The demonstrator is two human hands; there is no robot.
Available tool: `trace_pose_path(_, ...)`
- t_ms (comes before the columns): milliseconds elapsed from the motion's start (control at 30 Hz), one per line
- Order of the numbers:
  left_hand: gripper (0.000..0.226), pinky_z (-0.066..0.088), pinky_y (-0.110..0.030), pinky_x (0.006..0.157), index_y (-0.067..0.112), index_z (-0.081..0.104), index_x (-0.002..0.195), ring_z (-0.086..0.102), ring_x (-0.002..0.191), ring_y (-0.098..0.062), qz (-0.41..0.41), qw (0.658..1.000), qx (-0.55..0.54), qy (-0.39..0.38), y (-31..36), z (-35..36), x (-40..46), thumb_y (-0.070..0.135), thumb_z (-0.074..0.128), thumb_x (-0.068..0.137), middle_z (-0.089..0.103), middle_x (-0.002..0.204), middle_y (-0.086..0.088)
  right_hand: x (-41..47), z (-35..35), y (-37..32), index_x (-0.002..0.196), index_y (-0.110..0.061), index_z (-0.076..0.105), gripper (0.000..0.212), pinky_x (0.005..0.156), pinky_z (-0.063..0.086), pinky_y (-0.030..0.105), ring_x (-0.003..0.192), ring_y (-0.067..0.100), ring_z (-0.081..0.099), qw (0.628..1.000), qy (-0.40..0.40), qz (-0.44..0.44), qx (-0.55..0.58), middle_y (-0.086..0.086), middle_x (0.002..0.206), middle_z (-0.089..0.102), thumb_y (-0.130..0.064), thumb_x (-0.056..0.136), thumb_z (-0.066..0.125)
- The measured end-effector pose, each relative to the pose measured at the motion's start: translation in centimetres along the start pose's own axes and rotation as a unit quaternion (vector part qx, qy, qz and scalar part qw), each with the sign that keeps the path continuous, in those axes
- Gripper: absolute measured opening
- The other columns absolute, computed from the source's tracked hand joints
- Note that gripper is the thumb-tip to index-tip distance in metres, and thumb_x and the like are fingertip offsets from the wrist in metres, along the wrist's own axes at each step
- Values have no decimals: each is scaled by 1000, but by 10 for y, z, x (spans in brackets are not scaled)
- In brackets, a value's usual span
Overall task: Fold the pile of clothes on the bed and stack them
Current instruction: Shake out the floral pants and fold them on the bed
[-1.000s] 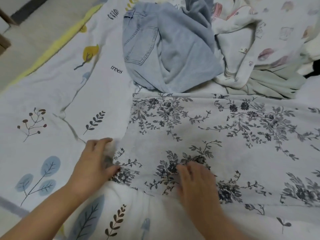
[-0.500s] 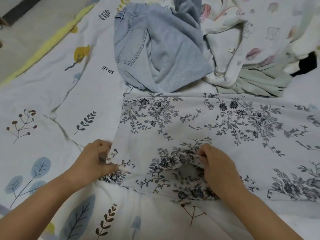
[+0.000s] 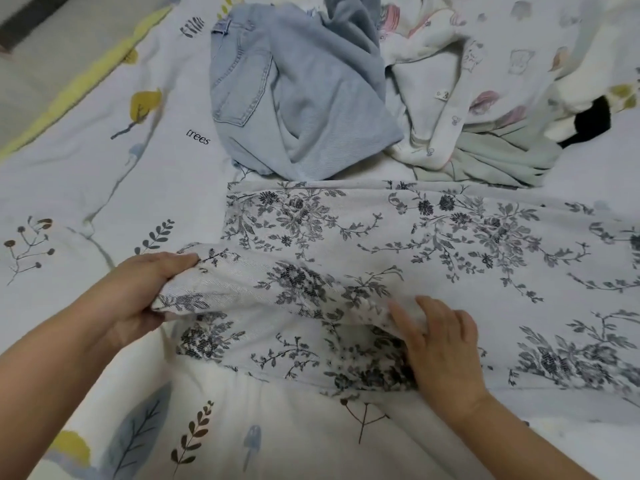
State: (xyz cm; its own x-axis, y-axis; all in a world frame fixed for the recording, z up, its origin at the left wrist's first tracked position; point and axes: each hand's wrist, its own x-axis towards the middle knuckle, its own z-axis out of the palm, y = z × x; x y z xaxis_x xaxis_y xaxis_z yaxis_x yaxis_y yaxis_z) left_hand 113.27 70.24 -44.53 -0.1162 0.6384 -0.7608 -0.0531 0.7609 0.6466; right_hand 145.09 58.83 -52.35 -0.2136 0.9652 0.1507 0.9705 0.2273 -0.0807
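Single head-worn wide-angle view, looking forward and down, close over the bed (image 3: 104,188)

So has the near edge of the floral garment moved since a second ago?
Yes. The left hand has lifted the floral garment edge off the bedsheet and carried it away from the person, toward the jeans.

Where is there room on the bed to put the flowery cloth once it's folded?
Bare bedsheet lies to the left, between the yellow edge strip, the jeans and the floral cloth. A smaller patch lies nearest, between the arms. The top right is crowded with the jeans and the pale printed clothes.
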Motion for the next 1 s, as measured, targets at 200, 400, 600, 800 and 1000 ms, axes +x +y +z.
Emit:
trace_pose_path(200,9,57,-33,52,4,60,86,67,53,-19,-64,997,33,-6,-11,-20,5,11,55,88,70,70,-13,6,-49,31,94,-17,48,23,49,46,25,51,24,56,993,-47,48,102,8,71,64,-35,96,35)
trace_pose_path(400,5,45,-27,54,8,63,88,60,59,-20,-70,918,390,-28,-49,-33,1,12,60,89,68,68,-18,-30,-47,30,80,-5,71,22,60,48,35,69,31,60,999,-11,-48,-7,13,80,66,1,59,72)
trace_pose_path(600,26,49,-35,72,10,56,90,57,70,-24,36,908,398,128,-47,2,21,34,65,85,58,76,-5,-44,-12,11,80,-12,67,19,81,36,39,85,28,45,998,-10,-59,-27,10,81,63,-10,70,50)
trace_pose_path(800,21,42,-24,52,8,64,80,56,62,-21,87,960,242,114,-33,27,45,28,69,82,64,75,-6,-22,2,5,71,-12,61,16,73,37,40,69,29,55,997,-32,-24,-61,10,77,57,-10,66,46)
trace_pose_path(1000,8,41,-32,68,15,58,89,58,76,-23,233,892,322,216,-34,20,61,19,64,86,61,79,0,-23,-10,12,66,-18,63,14,75,39,34,77,20,51,991,-117,-54,44,0,73,59,-26,66,52)
